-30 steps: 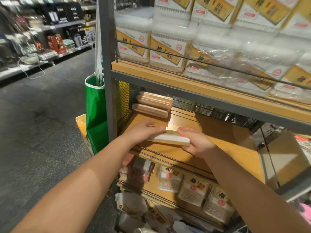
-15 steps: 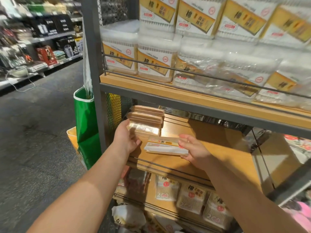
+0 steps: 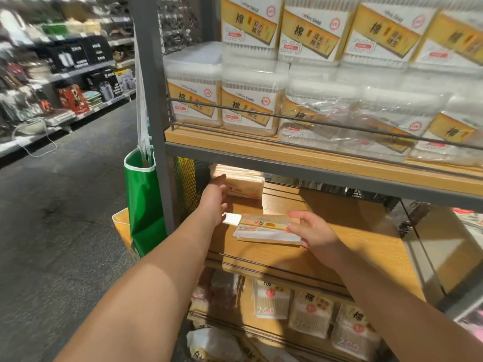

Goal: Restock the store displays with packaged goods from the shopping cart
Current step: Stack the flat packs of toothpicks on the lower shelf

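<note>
A tall display rack (image 3: 154, 105) of grey metal posts and wooden boards fills the right side, beside a dark grey store floor (image 3: 57, 218) with one blurred aisle of boxed goods (image 3: 78, 74) along the far left. Three boards show: the top shelf (image 3: 300, 155) carries cotton-swab tubs (image 3: 251, 108) in two tiers — four above and at least five below, behind a thin wire rail; the middle shelf (image 3: 339, 246) is mostly bare wood; the bottom shelf holds three bagged swab packs (image 3: 311, 313), with more crumpled bags under them, too blurred to count. One green bag (image 3: 145, 205) hangs off the rack's left post. At the middle shelf's back left corner sits a stack of flat packs (image 3: 243, 182); their number cannot be told. The left hand (image 3: 215, 202) reaches to that stack, fingers straight and touching its left end. The right hand (image 3: 312, 231) pinches one flat toothpick pack (image 3: 264, 229) by its right end, near the shelf's front left — whether it lies on the board or hangs just above it cannot be told
</note>
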A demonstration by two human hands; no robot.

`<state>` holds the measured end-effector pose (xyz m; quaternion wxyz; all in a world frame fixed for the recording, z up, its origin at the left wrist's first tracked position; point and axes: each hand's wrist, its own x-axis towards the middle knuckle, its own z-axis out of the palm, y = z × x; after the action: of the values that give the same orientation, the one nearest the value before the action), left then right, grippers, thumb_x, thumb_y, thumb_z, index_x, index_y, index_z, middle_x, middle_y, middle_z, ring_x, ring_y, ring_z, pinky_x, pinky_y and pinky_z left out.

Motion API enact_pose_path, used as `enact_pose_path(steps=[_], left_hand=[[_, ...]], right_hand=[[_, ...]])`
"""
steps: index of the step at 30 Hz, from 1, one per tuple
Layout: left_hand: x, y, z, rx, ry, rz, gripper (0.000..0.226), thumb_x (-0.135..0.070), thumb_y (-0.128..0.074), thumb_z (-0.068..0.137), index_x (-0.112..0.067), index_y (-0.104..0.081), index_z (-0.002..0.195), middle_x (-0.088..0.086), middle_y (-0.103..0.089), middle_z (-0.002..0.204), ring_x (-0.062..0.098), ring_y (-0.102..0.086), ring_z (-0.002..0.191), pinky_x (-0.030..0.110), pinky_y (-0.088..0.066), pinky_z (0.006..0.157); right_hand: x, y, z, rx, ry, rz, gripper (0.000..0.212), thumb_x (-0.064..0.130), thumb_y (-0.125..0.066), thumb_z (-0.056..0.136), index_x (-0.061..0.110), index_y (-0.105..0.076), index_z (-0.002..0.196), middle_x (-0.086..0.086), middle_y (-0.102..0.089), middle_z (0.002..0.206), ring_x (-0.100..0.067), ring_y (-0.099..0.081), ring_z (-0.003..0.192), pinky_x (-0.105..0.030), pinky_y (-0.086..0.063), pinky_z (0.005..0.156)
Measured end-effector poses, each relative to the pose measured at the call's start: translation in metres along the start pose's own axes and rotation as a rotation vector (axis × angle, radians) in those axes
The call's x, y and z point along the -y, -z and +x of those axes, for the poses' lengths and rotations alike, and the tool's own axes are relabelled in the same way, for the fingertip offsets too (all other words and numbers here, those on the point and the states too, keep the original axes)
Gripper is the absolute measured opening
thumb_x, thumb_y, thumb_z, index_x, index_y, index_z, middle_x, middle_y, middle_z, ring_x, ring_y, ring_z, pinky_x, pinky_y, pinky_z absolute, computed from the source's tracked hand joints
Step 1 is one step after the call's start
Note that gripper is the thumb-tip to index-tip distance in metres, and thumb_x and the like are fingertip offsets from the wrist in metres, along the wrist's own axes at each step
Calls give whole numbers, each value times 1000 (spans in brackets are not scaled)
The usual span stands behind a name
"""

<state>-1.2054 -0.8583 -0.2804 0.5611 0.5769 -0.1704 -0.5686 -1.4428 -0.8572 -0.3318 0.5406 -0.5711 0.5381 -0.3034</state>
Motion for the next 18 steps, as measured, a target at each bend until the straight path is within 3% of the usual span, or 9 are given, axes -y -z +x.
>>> enact_pose_path(steps=[2,4,5,7,10,13,15,18], left_hand=[[-10,-4,8,-34,-13,96,41,-44,-50,98,-18,-52,130,6,-52,139,25,-44,134,44,-29,111],[-19,-8,16,-34,-39,157,31,-43,-42,102,-16,-55,108,5,-60,114,19,-54,108,35,-37,97],[-24,-9,19,-53,-48,181,32,-42,-37,104,-16,-55,96,3,-59,100,17,-54,95,31,-38,87],[-28,-8,22,-72,-53,235,37,-42,-33,104,-15,-56,94,6,-59,91,22,-56,92,32,-39,81],[-24,-1,26,-61,-110,285,43,-46,-39,99,-15,-56,124,16,-61,117,34,-58,110,44,-47,97],[-21,7,22,-32,-118,311,48,-52,-41,99,-20,-50,134,14,-58,122,30,-56,108,41,-45,92],[-22,12,24,-38,-100,313,52,-55,-41,99,-21,-49,138,14,-58,127,32,-54,115,44,-43,96],[-19,17,30,-59,-66,343,61,-61,-39,97,-26,-41,147,15,-48,145,38,-44,132,54,-33,112]], right_hand=[[9,-1,4,-55,-7,-124,43,10,-74,85,21,-57,123,0,-64,107,-13,-65,89,-17,-50,61],[16,-1,11,-51,-51,-159,50,6,-74,84,13,-55,130,8,-65,94,-3,-64,76,-11,-46,52],[19,-1,15,-62,-82,-166,50,9,-75,84,8,-56,131,8,-65,92,-1,-63,75,-11,-45,52],[27,-3,19,-78,-135,-274,38,24,-74,88,7,-63,120,6,-62,90,-2,-58,76,-14,-42,53],[37,-15,30,-120,-69,-348,34,33,-72,89,20,-58,117,6,-57,95,0,-52,76,-8,-41,49],[55,-42,40,-182,144,-389,53,22,-76,85,18,-49,131,1,-58,111,-10,-59,98,-1,-44,65],[59,-58,59,-215,216,-463,60,18,-78,83,14,-45,133,-8,-57,125,-21,-59,115,-14,-48,83],[65,-68,85,-249,82,-441,68,23,-82,78,8,-46,133,-14,-48,133,-29,-52,122,-34,-46,98]])
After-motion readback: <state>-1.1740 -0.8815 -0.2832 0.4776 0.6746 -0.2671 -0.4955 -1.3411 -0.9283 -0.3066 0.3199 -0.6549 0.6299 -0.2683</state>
